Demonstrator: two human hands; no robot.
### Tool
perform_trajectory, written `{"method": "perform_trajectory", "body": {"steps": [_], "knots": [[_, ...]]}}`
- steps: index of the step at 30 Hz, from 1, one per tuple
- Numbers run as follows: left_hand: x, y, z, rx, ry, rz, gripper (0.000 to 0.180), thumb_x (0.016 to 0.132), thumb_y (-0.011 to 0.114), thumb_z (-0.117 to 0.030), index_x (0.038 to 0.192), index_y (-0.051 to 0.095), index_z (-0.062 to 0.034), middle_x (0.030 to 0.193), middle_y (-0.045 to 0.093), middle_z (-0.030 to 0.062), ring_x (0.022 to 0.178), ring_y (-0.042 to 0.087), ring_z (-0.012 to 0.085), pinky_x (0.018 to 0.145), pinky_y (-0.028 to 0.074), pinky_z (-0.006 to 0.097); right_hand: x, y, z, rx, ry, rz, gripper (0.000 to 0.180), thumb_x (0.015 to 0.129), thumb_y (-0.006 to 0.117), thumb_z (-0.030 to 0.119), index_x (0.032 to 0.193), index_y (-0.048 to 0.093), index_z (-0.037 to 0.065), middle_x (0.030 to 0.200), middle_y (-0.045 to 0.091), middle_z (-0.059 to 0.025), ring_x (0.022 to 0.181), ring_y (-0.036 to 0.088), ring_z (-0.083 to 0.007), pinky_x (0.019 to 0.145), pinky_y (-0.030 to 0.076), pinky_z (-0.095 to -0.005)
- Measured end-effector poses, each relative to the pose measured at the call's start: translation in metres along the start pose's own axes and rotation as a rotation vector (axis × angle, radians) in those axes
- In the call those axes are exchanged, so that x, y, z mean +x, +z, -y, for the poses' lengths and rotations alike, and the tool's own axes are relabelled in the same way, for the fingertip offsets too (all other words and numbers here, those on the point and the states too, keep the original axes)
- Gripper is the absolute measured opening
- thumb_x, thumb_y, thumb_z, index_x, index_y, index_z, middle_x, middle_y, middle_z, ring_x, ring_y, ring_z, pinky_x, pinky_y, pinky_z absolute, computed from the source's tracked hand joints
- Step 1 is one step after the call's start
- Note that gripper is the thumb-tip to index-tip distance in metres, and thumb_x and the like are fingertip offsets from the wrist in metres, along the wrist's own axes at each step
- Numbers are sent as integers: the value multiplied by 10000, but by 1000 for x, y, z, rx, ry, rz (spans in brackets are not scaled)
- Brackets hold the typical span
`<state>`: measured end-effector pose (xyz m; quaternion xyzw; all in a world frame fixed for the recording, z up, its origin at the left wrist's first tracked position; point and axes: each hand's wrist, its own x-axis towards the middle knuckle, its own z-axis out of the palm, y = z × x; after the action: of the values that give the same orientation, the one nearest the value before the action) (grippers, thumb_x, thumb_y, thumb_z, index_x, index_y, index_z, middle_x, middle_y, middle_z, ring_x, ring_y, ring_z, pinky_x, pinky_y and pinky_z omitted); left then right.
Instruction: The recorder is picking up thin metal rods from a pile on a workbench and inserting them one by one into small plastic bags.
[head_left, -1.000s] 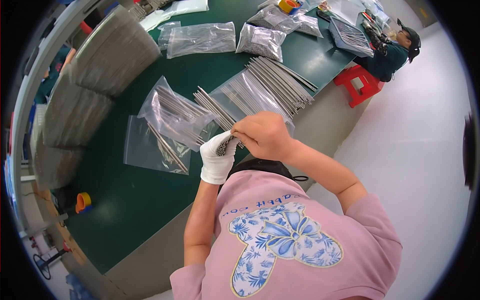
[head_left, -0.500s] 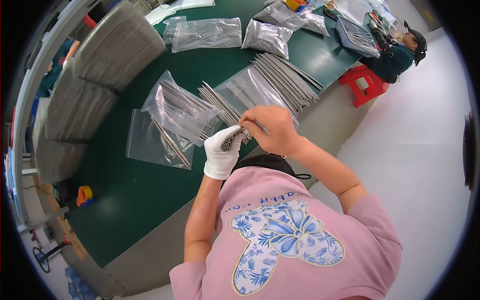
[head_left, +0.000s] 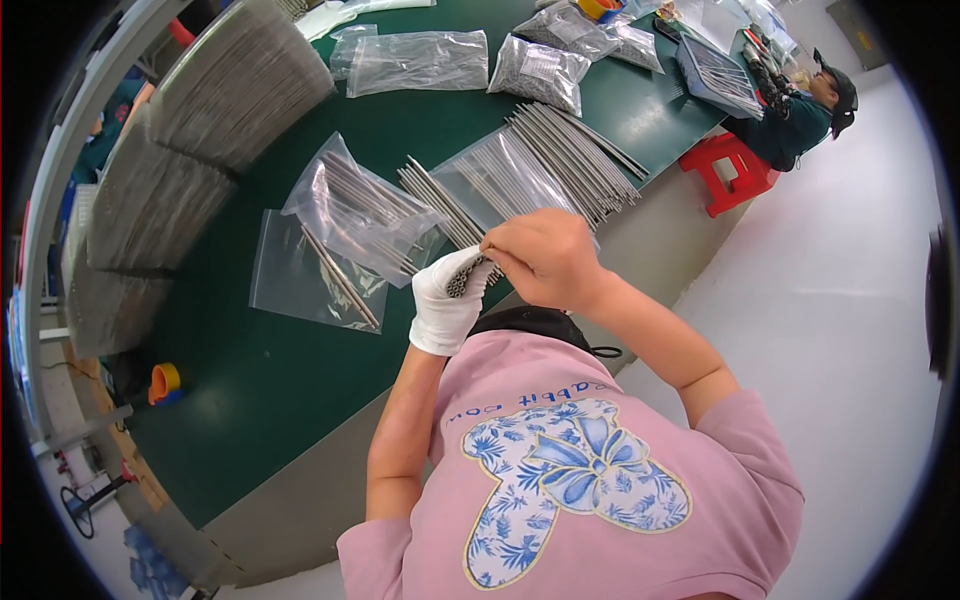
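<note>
My left hand [head_left: 442, 308], in a white glove, is wrapped round a bundle of thin metal tubes [head_left: 456, 287], whose hollow ends face me. At those ends my bare right hand [head_left: 545, 260] pinches with thumb and forefinger; whatever sits between the fingertips is too small to make out. Beyond the hands more grey tubes [head_left: 438, 200] run away over the green table. A clear plastic bag [head_left: 345, 205] with tubes inside lies to their left, on a flat clear bag [head_left: 285, 275] with a few tubes on it. Farther right, a wide row of tubes [head_left: 570, 160] rests partly on clear plastic.
Filled clear bags [head_left: 540, 72] and a flat plastic bag [head_left: 425, 62] lie at the table's far side. Tall stacks of plastic-wrapped sheets [head_left: 235, 85] line the left. An orange tape roll [head_left: 164, 383] is near the left edge. A person [head_left: 795, 120] sits on a red stool [head_left: 722, 170] at far right.
Both hands stay together at the tube ends, with only a slight shift. The right fingertips have come a little closer over the tube ends. The view has tilted slightly.
</note>
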<state>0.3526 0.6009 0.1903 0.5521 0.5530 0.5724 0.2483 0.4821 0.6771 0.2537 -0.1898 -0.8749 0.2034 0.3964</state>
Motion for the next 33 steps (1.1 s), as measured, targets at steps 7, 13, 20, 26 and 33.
{"method": "perform_trajectory", "body": {"steps": [7,13,20,26,33], "knots": [[-4,1,6,-17,38,-33,207,712,658,22,908,631,-39,793,643,112,692,634,224,629,496,273,0,-3,6,-39,48,26,86,655,640,19,728,615,57,637,599,-57,522,563,-214,475,421,-282],[-1,1,-1,-17,40,-6,209,709,667,19,906,633,-41,799,646,109,680,635,212,614,498,270,0,-6,6,-51,-12,13,82,674,637,25,742,612,63,647,603,-52,547,573,-214,508,435,-291],[-2,1,1,-29,51,-9,224,705,667,22,914,633,-51,793,647,103,677,634,212,605,497,267,6,-8,11,-84,-23,-46,71,687,635,21,733,591,53,650,602,-55,552,575,-224,506,437,-293],[-3,2,4,-10,74,-22,212,706,670,18,903,627,-47,782,646,103,675,635,215,604,500,269,-1,2,9,-1,26,-30,75,704,640,26,753,588,50,664,607,-65,556,576,-227,512,439,-297],[-3,4,2,-37,99,-36,212,703,676,13,898,618,-46,779,646,104,667,637,216,593,501,269,-1,-2,9,-3,77,-24,80,700,644,18,751,591,47,666,608,-65,557,571,-223,506,432,-290]]}}
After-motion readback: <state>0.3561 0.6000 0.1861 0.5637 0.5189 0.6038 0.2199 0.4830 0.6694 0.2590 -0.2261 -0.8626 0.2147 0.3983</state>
